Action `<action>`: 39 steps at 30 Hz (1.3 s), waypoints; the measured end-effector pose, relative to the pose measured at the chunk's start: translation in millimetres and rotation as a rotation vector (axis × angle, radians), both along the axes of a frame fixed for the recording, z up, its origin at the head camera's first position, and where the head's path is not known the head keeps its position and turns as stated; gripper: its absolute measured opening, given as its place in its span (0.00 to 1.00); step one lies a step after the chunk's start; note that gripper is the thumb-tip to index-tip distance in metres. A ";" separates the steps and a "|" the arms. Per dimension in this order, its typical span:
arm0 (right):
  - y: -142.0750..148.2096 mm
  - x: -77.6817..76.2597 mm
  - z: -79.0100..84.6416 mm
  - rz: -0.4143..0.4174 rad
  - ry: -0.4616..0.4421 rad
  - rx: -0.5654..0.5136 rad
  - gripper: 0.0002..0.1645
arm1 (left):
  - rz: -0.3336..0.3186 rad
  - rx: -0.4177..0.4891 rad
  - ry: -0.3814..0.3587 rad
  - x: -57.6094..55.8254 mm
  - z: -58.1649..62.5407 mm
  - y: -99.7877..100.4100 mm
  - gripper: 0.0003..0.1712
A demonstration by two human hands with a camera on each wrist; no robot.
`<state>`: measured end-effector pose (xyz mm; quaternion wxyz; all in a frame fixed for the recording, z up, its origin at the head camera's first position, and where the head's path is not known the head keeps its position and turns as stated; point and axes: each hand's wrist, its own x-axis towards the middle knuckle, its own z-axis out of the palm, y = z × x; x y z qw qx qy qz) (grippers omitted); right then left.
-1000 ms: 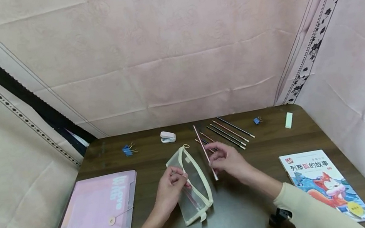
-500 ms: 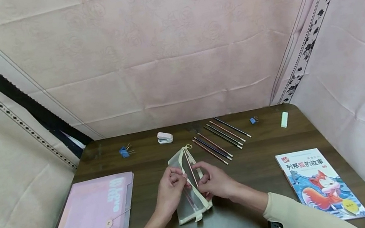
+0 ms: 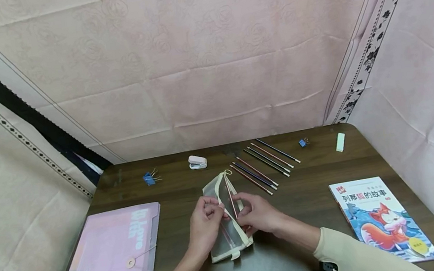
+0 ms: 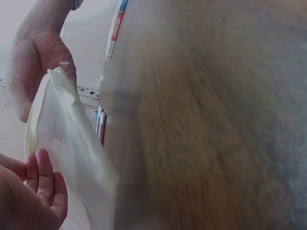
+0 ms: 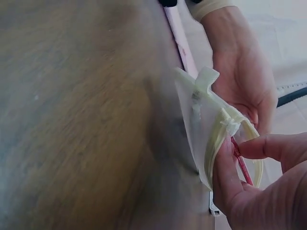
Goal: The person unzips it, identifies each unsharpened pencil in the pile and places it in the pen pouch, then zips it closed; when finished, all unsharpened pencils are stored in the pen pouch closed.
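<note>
A pale, see-through mesh pencil pouch [image 3: 219,250] with cream edging is held above the table, its zip opening spread. My left hand [image 3: 203,224] pinches one edge of that opening; in the left wrist view its fingers [image 4: 45,175] are curled at the rim. At the opposite side, my right hand [image 3: 258,214] grips a pencil [image 3: 231,198] that lies within the opening. The right wrist view shows this pencil [image 5: 243,165] as red, between thumb and fingers, its lower end hidden. Another pinkish pencil [image 3: 227,237] shows through the mesh.
Several pencils [image 3: 264,161] lie slanted behind the pouch. A white stapler [image 3: 197,162], blue binder clips [image 3: 149,178] and a pale green strip [image 3: 340,142] are along the back. A pink folder [image 3: 109,257] lies left, a picture book [image 3: 385,220] right.
My right hand has moved left with the pencil, from beside the pouch into its opening. My left hand has kept its hold on the pouch edge.
</note>
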<state>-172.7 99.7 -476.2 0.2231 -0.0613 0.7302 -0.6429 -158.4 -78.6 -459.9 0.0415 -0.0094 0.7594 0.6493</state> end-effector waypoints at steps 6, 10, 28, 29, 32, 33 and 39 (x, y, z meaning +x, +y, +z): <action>5.5 -4.0 2.1 -0.010 -0.019 -0.008 0.40 | 0.030 -0.009 0.005 -0.6 0.1 3.4 0.12; 7.2 -4.6 2.8 0.024 -0.021 -0.004 0.39 | 0.021 -0.016 0.014 -0.5 -0.4 5.5 0.12; 4.3 -15.4 -10.8 0.111 -0.054 0.009 0.24 | 0.000 -0.022 0.027 0.5 -2.0 7.4 0.14; 5.0 -16.2 -11.3 0.127 -0.071 0.004 0.23 | 0.004 -0.019 0.030 0.8 -2.2 7.5 0.13; 6.8 -18.6 -12.6 0.148 -0.110 -0.005 0.22 | 0.016 -0.013 0.041 1.9 -3.2 7.9 0.12; 7.2 -19.1 -13.1 0.151 -0.116 -0.005 0.22 | 0.017 -0.009 0.041 2.3 -3.2 8.2 0.12; 7.9 -21.1 -17.7 0.150 -0.132 -0.009 0.19 | 0.014 -0.012 0.039 3.0 -3.7 9.3 0.12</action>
